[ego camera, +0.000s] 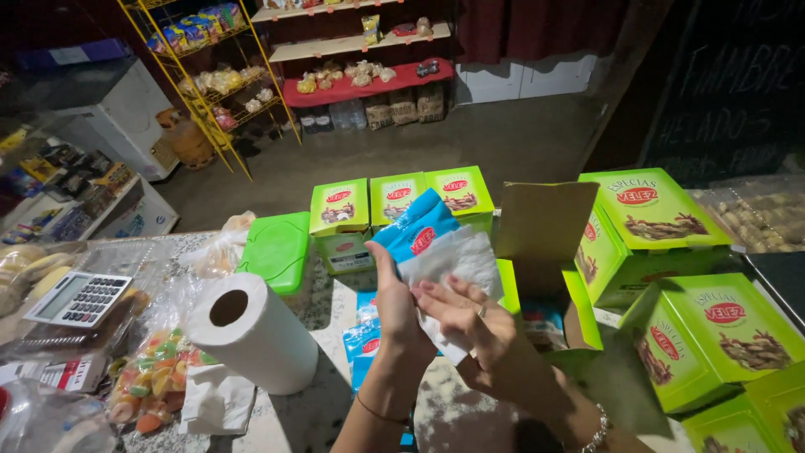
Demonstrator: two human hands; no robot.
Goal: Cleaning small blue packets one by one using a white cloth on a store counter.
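Hands meet above the stone counter (453,411): the left hand (394,306) grips a fan of blue sachets (417,228), thumb and fingers closed on their lower ends, while the right hand (465,323) pinches a white sachet (449,260) against them. Just right of the sachets stands an open green carton (545,252), flap raised, with more blue packets showing inside. Behind the sachets, three closed green boxes (398,197) stand in a row. Left of them lie a paper towel roll (251,331), a bag of coloured sweets (155,373) and a calculator (80,298).
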